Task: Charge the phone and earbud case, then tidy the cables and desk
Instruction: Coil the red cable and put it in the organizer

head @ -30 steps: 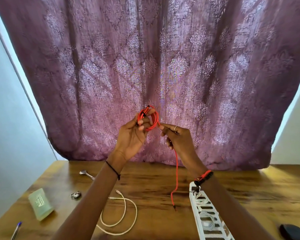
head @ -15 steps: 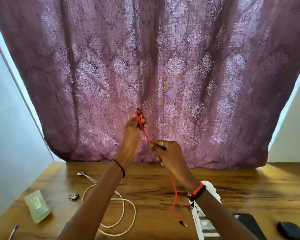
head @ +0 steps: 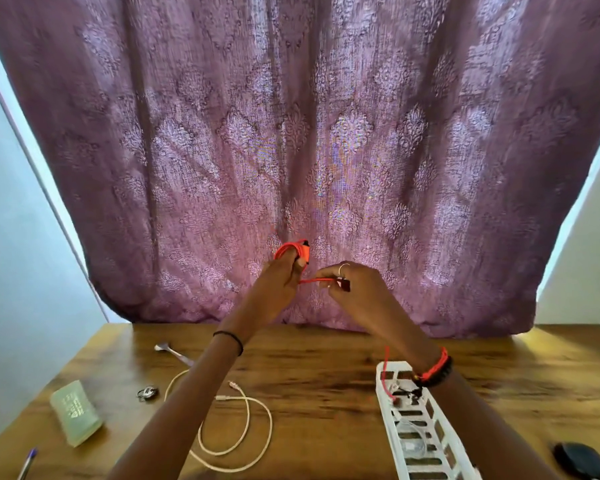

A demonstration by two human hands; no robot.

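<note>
I hold a red cable (head: 293,251) up in front of the curtain, above the wooden desk (head: 312,379). My left hand (head: 278,289) grips the wound coil of it, with red loops showing above my fingers. My right hand (head: 355,284) pinches the cable's free end just behind its dark plug, and a short red stretch runs between the two hands. A cream cable (head: 236,434) lies in loose loops on the desk below my left forearm. A dark rounded case (head: 581,464) sits at the desk's right front edge.
A white slotted basket (head: 426,434) stands under my right wrist with small items inside. On the left of the desk lie a pale green case (head: 75,412), a pen (head: 26,464), a metal ring (head: 148,392) and a spoon (head: 174,353). A purple curtain (head: 291,150) hangs behind.
The hanging red tail has been wound up: it no longer dangles to the desk. My right hand now pinches the plug end close to the coil, and both hands sit lower and closer.
</note>
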